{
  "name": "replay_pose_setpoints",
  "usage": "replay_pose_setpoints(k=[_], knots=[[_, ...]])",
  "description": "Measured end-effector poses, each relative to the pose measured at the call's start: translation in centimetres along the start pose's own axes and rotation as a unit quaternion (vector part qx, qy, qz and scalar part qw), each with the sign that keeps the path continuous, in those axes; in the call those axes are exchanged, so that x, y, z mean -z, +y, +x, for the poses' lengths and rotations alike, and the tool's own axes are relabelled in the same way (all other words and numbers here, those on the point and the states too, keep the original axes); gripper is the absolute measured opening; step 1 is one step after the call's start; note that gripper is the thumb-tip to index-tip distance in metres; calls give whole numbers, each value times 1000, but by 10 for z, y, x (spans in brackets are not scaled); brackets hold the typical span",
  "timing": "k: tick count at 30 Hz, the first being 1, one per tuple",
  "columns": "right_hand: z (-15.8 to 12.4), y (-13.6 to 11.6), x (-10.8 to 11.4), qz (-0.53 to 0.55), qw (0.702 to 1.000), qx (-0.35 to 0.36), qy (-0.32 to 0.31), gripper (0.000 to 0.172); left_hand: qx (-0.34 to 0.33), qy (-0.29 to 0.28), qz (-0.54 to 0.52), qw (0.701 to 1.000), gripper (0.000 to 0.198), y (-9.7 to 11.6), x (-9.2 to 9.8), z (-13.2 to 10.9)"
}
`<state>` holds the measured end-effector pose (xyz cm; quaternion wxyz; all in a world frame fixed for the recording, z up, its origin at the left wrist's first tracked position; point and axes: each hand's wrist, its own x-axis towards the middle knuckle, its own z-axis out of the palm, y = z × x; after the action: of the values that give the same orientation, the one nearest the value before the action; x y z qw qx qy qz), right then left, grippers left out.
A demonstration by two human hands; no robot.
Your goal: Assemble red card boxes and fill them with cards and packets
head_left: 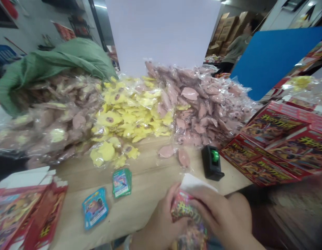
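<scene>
Left hand (161, 224) is curled around the near left side of a small red box (187, 211), thumb up against its printed face. Right hand (225, 215) is closed over the right side of the same box, with its fingers (202, 205) lying across the print. I see the box held between both hands at the near edge of the worktop (150, 187), just above it, with a white flap (194, 182) standing open at the top.

Beyond the hands, a black tape dispenser (211, 162) with a green roll stands on the worktop. To the left lie a green card stack (121, 183) and, nearer me, a blue card stack (95, 208), apart from each other.

Further back, bagged toys are heaped across the worktop: a yellow pile (129, 111) in the middle, a pink pile (200, 104) on the right, and a mixed pile (46, 118) spilling from a green sack (56, 62) on the left.

Red printed boxes (281, 146) are stacked at the right edge. Flat red cartons (25, 211) lie at the near left.
</scene>
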<state>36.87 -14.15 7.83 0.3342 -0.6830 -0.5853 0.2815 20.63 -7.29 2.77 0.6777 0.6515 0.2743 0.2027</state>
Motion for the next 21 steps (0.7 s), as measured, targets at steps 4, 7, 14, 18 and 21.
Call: replay_pose_setpoints(k=[4,7,14,18,21], knots=[[-15,-5,6,79,991,-24,-105,32,-50,-13,102,993,64,-6,-15,-13],[-31,0,7,133,983,-92,86,20,-29,28,123,992,58,-16,-14,-24],[-57,22,-33,476,826,-301,7,47,3,19,174,985,39,-9,-10,-36],[-42,23,-27,447,855,-260,-44,47,92,9,173,981,36,-5,-17,-22],[-29,19,-10,298,939,-136,-105,41,117,67,141,981,57,-12,-23,-15]])
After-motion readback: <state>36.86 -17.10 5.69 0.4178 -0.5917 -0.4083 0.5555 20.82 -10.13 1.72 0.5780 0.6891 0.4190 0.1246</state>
